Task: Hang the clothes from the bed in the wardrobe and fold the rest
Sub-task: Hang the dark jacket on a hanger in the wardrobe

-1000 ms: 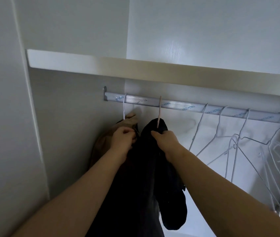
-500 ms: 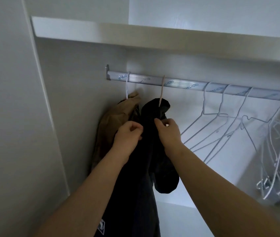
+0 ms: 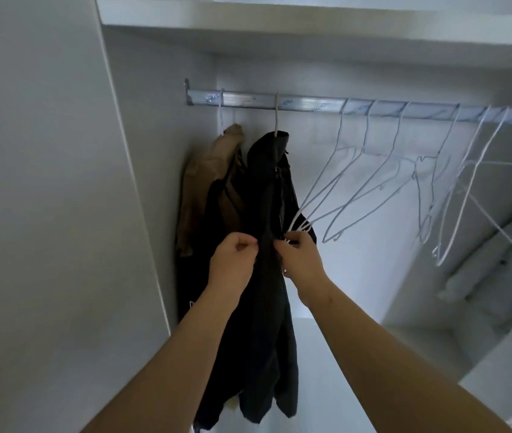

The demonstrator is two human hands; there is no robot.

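Rail (image 3: 310, 105) runs off the right edge, print too blurred to read; tan garment (image 3: 204, 170) partly hidden behind black jacket (image 3: 267, 198); far-right hangers (image 3: 467, 182) blur together.

the view looks up into a white wardrobe (image 3: 161, 157). a broad white panel (image 3: 45, 182) fills the left of the frame. a white shelf (image 3: 310, 29) spans the top, and below it a silver rail (image 3: 310, 105) runs from a bracket (image 3: 187, 92) at upper centre to the right edge. the back wall (image 3: 367, 276) is brightest at centre; the lower right is dim and blurred.
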